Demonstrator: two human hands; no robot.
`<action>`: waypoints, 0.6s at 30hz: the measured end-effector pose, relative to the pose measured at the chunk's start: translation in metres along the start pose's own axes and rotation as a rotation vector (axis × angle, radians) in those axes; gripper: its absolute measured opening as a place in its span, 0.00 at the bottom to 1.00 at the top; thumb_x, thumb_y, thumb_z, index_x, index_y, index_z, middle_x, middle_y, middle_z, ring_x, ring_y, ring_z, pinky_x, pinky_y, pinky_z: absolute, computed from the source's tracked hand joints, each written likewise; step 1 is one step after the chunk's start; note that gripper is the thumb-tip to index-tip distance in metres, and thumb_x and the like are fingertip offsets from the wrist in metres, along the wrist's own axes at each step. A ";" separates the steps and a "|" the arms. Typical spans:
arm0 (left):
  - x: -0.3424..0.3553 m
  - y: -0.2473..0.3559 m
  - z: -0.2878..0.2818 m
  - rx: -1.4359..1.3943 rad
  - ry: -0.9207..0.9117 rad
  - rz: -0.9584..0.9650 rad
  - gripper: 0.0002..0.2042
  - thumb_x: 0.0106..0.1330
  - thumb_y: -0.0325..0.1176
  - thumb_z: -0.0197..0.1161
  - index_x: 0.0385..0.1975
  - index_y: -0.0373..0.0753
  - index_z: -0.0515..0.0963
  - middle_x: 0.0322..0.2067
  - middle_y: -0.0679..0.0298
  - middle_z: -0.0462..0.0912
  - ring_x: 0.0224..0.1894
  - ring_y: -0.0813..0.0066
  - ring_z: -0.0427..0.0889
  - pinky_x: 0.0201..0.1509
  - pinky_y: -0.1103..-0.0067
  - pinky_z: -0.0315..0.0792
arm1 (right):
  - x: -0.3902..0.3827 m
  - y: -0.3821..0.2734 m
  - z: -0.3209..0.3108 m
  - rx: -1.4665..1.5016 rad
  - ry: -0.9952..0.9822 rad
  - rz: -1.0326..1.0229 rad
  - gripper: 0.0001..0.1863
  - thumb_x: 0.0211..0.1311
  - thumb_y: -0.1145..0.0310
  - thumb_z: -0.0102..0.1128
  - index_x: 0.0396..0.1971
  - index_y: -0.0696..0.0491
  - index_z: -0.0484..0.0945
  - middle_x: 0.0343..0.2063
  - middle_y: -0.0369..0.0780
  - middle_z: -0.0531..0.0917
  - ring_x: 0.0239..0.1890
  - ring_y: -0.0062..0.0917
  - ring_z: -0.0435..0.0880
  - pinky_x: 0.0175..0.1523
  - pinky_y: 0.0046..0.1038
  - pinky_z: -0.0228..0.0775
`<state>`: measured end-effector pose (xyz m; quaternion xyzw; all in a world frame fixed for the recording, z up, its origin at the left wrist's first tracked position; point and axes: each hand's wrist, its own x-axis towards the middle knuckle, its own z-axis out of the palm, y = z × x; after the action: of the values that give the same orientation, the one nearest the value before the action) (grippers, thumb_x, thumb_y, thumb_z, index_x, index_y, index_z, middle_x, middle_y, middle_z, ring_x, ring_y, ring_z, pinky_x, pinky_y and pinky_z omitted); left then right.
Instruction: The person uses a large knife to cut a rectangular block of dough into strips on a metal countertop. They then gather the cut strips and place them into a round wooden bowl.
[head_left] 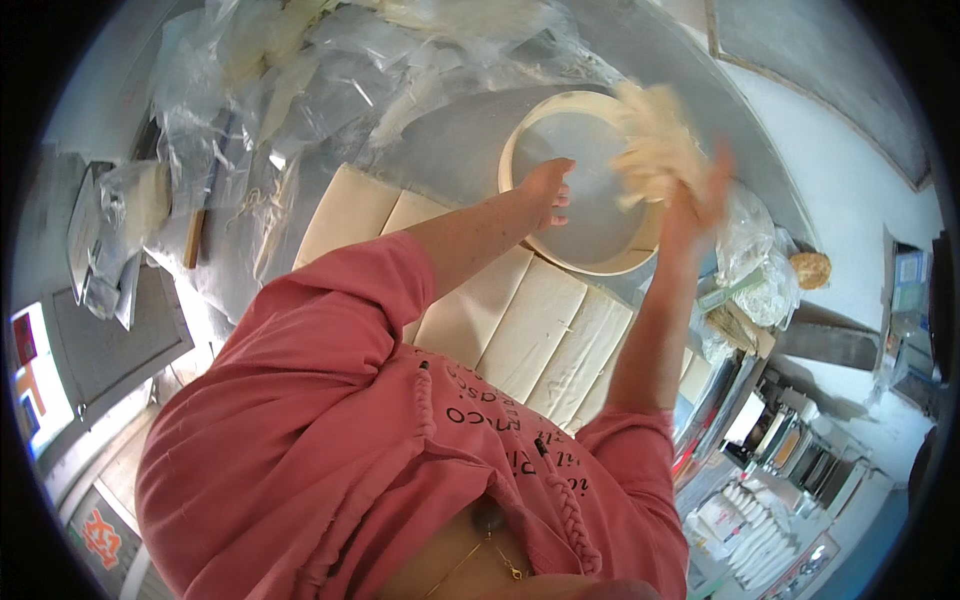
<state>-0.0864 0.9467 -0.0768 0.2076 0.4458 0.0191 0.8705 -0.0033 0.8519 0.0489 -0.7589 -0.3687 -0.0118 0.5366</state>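
A round sieve (585, 267) with a pale wooden rim and a grey mesh lies on the work surface in front of me. My left hand (548, 192) is over its left rim, fingers loosely bent and apart, with nothing seen in them. At the sieve's right side my right hand (697, 205) is smeared by motion. It grips a bundle of pale yellow noodles (655, 145), also blurred, raised over the far right rim. Wide cream-coloured strips (525, 325), perhaps dough, lie side by side between my body and the sieve, partly hidden by my arms.
Crumpled clear plastic sheeting (330, 90) covers the far left of the grey surface (430, 130). More plastic bags (750, 250) and a round brown object (810, 270) are at the right. Stacked white packages (745, 535) stand lower right, and a grey door (120, 345) is at the left.
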 end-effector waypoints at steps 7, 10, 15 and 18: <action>-0.024 0.001 0.021 -0.119 -0.225 -0.019 0.23 0.60 0.51 0.50 0.52 0.47 0.68 0.49 0.60 0.71 0.53 0.68 0.65 0.55 0.57 0.60 | -0.028 0.092 0.009 -0.546 -0.884 0.255 0.18 0.50 0.69 0.52 0.43 0.55 0.76 0.39 0.43 0.80 0.41 0.33 0.79 0.47 0.28 0.71; 0.002 -0.015 0.026 0.085 -0.110 0.095 0.23 0.59 0.52 0.50 0.49 0.47 0.69 0.47 0.61 0.71 0.46 0.68 0.71 0.50 0.67 0.65 | -0.005 0.085 -0.030 1.277 -0.805 0.601 0.19 0.50 0.65 0.54 0.44 0.52 0.75 0.37 0.42 0.80 0.42 0.35 0.79 0.48 0.40 0.70; 0.002 -0.003 0.042 -0.072 -0.155 -0.008 0.21 0.61 0.51 0.48 0.50 0.48 0.69 0.47 0.62 0.73 0.48 0.65 0.71 0.50 0.61 0.65 | 0.007 0.144 -0.005 -0.417 -0.857 0.483 0.25 0.46 0.67 0.56 0.49 0.56 0.69 0.43 0.44 0.77 0.41 0.40 0.78 0.48 0.40 0.70; 0.052 -0.019 0.015 -0.320 -0.353 -0.095 0.21 0.61 0.51 0.48 0.49 0.47 0.69 0.42 0.58 0.75 0.44 0.62 0.75 0.42 0.64 0.71 | -0.017 0.158 -0.015 1.063 -0.527 0.884 0.23 0.41 0.71 0.56 0.43 0.59 0.73 0.37 0.46 0.80 0.35 0.34 0.80 0.45 0.35 0.71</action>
<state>-0.0463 0.9358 -0.1167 0.0459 0.2873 0.0119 0.9567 0.0801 0.8064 -0.0792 -0.4520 -0.1012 0.5681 0.6802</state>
